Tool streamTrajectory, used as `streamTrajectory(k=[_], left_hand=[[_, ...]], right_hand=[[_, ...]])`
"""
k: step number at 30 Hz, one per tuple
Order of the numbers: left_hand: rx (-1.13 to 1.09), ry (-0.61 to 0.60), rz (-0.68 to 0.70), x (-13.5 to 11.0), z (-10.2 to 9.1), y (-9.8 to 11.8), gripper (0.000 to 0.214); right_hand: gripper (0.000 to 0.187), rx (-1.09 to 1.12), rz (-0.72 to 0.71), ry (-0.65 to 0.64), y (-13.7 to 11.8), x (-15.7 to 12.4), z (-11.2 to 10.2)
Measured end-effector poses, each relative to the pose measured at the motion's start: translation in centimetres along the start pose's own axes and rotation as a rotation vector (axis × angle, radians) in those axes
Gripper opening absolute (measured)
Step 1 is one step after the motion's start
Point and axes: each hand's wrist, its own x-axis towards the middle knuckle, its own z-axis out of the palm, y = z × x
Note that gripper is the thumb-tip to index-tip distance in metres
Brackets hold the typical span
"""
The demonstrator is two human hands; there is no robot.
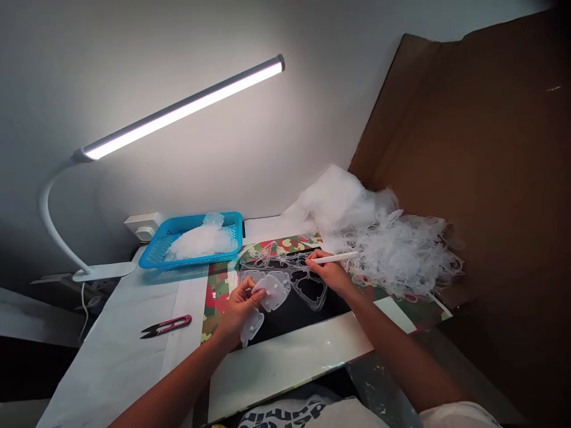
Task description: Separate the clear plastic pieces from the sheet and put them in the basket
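Observation:
My left hand (241, 306) pinches a translucent white plastic piece (273, 291) with small round dots, held over a black mat (285, 321). A second translucent piece (252, 326) shows just below that hand; whether the fingers also hold it, I cannot tell. My right hand (328, 272) is closed around a slim white stick-like tool (336, 257), whose far end points right. Between the hands, clear outline frames of thin plastic (311, 290) lie on the mat. More thin clear strips (272, 255) are spread along the mat's back edge.
A blue basket (191, 261) of white pieces stands at back left. Pink-handled thread snips (167, 326) lie on the white table covering. A heap of plastic scrap (401, 255) fills the right, beside a cardboard wall (482, 148). A lit lamp (187, 110) arches overhead.

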Motion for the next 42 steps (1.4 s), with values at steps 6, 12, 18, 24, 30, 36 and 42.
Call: streamTrajectory(k=[6, 12, 18, 24, 30, 36, 42], left_hand=[[0.171, -0.002, 0.075, 1.2, -0.8, 2.6, 0.035], [1.218, 0.372, 0.288, 8.3, -5.7, 13.0, 0.027], [1.409, 0.452, 0.304, 12.0, -9.1, 16.3, 0.037], [1.508, 0.173, 0.494, 5.8, -4.9, 7.3, 0.023], [1.611, -0.248, 0.618, -0.8, -3.2, -3.1, 0.050], [1.580, -0.324, 0.627, -0.5, -4.9, -2.9, 0.048], [1.588, -0.336, 0.609, -0.4, -4.5, -2.7, 0.047]], right_hand=[[0.025, 0.091, 0.015, -0.074, -0.1, -2.6, 3.0], [0.024, -0.254, -0.054, -0.026, 0.7, -4.4, 3.8], [0.022, -0.360, 0.045, -0.066, -0.2, -5.1, 1.4], [0.019, -0.262, -0.100, -0.175, -2.6, -3.4, 1.4], [0.019, -0.169, -0.300, -0.448, -1.3, -1.1, 4.9], [0.015, -0.225, -0.335, -0.528, -0.4, -1.2, 5.4], [0.011, -0.306, -0.382, -0.512, 0.2, -1.2, 5.9]])
